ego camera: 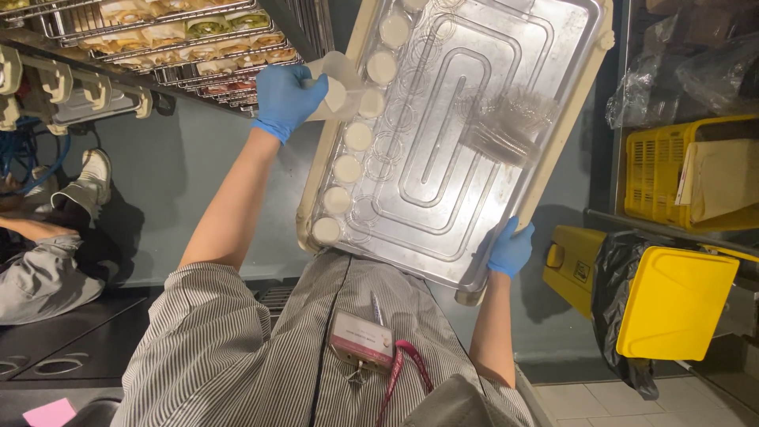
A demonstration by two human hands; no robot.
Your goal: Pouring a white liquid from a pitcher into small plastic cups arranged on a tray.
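The left hand (283,96) pinches a small lidded cup (338,88) at the metal tray's (443,198) left edge beside a row of filled cups (348,169), the right hand (510,249) grips the near right corner, so the tilted tray could spill them.

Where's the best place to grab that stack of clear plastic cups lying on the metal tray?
Probably around the middle of the stack of clear cups, coming from above with fingers across its sides. It lies on its side on the metal tray, so the rims and open end are awkward to pinch.
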